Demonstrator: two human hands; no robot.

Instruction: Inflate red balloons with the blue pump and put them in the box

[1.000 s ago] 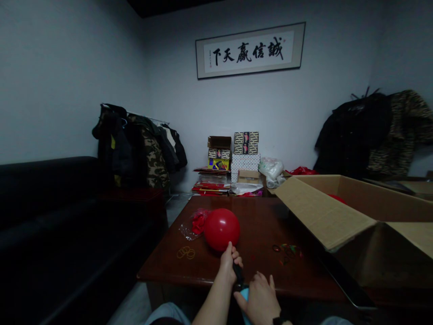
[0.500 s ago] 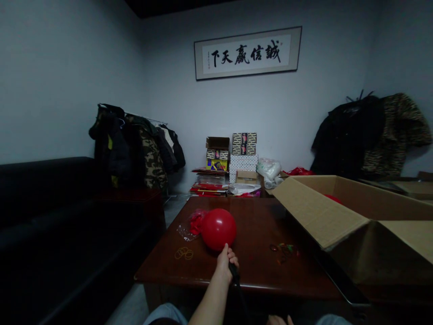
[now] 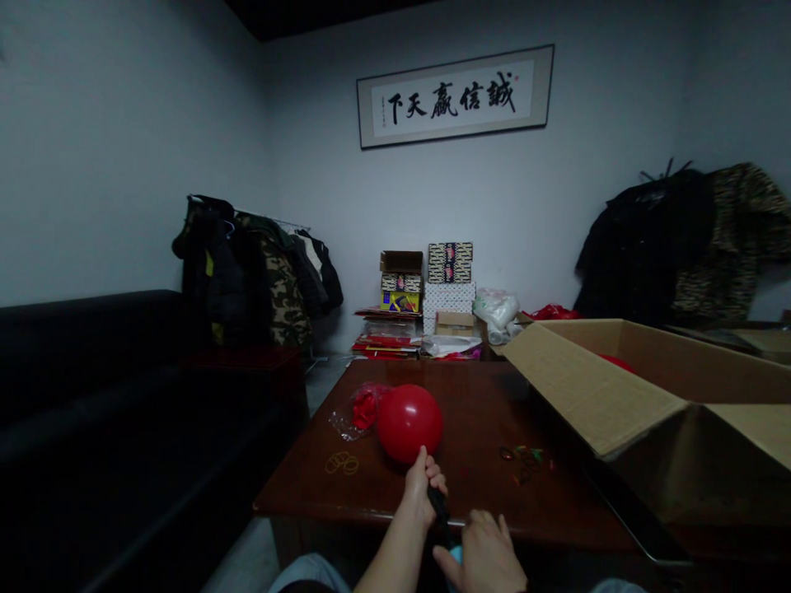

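A round, partly inflated red balloon (image 3: 409, 423) hangs just over the near middle of the table. My left hand (image 3: 425, 482) is closed around its neck and the black end of a balloon pump (image 3: 439, 504), so the joint between them is hidden. Lower down, a light-blue part of the pump shows between the thumb and fingers of my right hand (image 3: 488, 553), which is closed around it. Left of the balloon lies a clear bag with red balloons (image 3: 364, 409). Several yellow rubber bands (image 3: 342, 464) lie nearer the table's left front edge.
The dark wooden table (image 3: 470, 395) has small coloured bits (image 3: 525, 461) on its right part. A large open cardboard box (image 3: 593, 387) with something red inside stands at the right. A black sofa (image 3: 80, 428) runs along the left; stacked boxes (image 3: 449, 305) stand behind the table.
My right hand has risen from the bottom edge of the view, up toward my left hand, and the light-blue pump part now shows. The view has shifted slightly; the balloon looks slightly larger.
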